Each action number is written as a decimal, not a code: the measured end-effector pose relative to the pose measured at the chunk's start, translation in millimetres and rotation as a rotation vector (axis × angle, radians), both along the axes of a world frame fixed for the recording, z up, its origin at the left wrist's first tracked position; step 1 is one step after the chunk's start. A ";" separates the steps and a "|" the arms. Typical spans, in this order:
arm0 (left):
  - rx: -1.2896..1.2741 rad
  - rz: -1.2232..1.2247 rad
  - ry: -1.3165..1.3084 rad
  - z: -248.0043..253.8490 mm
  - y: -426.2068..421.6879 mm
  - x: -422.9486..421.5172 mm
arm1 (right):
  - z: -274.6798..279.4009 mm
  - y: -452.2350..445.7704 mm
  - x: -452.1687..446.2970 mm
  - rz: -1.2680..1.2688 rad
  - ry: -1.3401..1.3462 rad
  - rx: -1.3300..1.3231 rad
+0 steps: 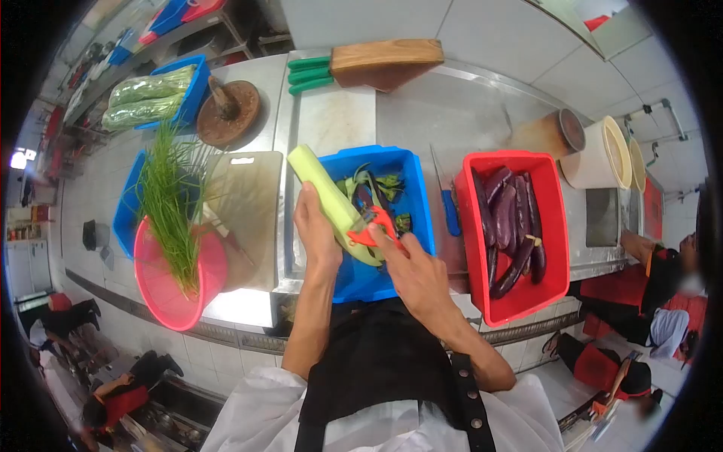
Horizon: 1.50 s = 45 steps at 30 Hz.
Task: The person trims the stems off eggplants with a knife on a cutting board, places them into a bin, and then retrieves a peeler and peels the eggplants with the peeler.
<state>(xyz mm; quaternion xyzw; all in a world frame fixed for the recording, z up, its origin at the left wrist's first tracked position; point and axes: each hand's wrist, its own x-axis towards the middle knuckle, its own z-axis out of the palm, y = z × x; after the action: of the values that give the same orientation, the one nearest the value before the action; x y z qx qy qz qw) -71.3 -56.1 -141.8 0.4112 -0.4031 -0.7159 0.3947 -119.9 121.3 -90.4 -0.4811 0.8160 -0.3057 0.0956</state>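
Observation:
My left hand (316, 226) is wrapped round a long, pale-green peeled eggplant (324, 184), which is tilted over a blue tub (423, 241). In my right hand (414, 271) is a peeler with an orange-red handle (384, 220), its head at the lower part of the eggplant. Dark and green peelings (388, 184) lie inside the blue tub. To the right, a red tub (559, 256) holds several purple eggplants (508, 215). Between the two tubs lies a knife with a blue handle (450, 213).
Left are a cutting board (252, 188) with a knife, and a pink basin (169, 297) with long green stalks (169, 203). Behind stand a mortar (241, 113) and a wooden knife block (388, 64). White buckets (599, 154) stand at right. Other people work on both sides.

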 end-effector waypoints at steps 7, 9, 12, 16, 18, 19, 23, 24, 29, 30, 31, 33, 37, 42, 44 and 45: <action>0.064 0.125 -0.002 -10.7 -31.3 6.5 | -32.8 38.0 16.5 0.095 0.030 0.208; 0.151 0.025 0.003 -11.7 -16.2 10.0 | -7.1 27.5 6.1 0.012 0.027 0.172; 0.220 -0.285 0.085 -0.1 -7.8 5.6 | 9.6 -14.6 -30.1 -0.070 -0.254 -0.177; 0.076 -0.452 0.042 19.3 13.5 5.0 | 9.7 -47.0 -45.7 -0.081 -0.201 -0.250; -0.039 -0.459 0.016 19.8 17.4 5.9 | 12.8 -52.0 -52.1 -0.123 -0.149 -0.224; -0.042 -0.454 0.020 20.4 17.5 5.2 | 13.9 -53.1 -54.7 -0.117 -0.146 -0.226; -0.087 -0.393 -0.050 14.8 20.9 7.8 | 11.0 -47.9 -53.9 -0.033 -0.135 -0.166; -0.066 -0.323 -0.044 9.9 19.4 7.2 | 7.2 -44.9 -51.2 0.016 -0.124 -0.111; 0.104 0.019 0.111 4.9 -35.7 12.3 | -25.2 44.8 10.5 0.200 0.029 0.145; 0.079 0.108 0.147 5.6 -40.2 13.6 | -18.4 51.0 15.8 0.216 -0.053 0.197; 0.068 0.117 0.153 6.0 -40.1 11.8 | -15.8 49.3 14.3 0.234 -0.126 0.245; 0.225 -0.098 0.303 6.4 -21.9 12.8 | 4.5 27.4 -1.9 0.129 -0.140 0.059; 0.093 -0.327 0.052 27.0 25.4 3.0 | 29.5 -38.2 -36.5 -0.027 -0.115 -0.120; -0.186 -0.456 -0.094 13.2 23.5 11.6 | 22.2 -49.3 -43.5 -0.023 -0.226 -0.234; -0.232 -0.512 -0.128 17.9 16.8 14.5 | 17.1 -48.9 -46.8 -0.004 -0.246 -0.258; -0.289 -0.532 -0.146 25.5 15.1 14.1 | 15.5 -48.0 -48.2 0.005 -0.255 -0.287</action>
<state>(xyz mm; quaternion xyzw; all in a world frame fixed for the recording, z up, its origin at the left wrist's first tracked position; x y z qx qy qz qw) -57.2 -41.1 -116.2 0.2814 -0.6215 -0.6979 0.2177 -168.0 73.3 -75.0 -0.4491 0.7440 -0.4774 0.1296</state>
